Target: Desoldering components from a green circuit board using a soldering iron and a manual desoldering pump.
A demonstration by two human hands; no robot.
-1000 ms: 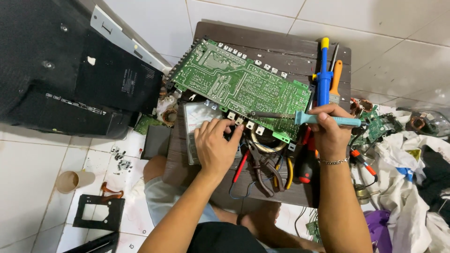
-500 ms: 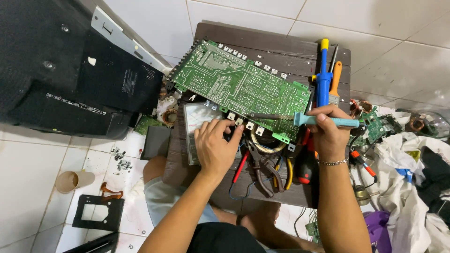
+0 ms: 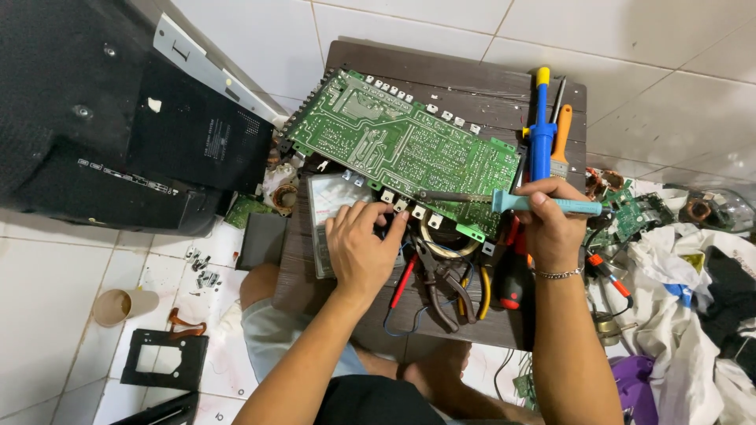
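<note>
Green circuit board (image 3: 402,145) is being worked at its six o'clock edge: teal soldering iron (image 3: 516,202) is being gripped by right hand (image 3: 551,228); left hand (image 3: 364,248), fingertips pressed together, is touching there.

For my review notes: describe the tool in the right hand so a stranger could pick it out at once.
Start at the big green circuit board on the dark wooden table. At the board's near right edge, the right hand grips a soldering iron lying sideways, its metal tip pointing left onto the board. Its pale teal handle sets it apart from the upright blue and yellow pump and the orange-handled tool behind.
</note>
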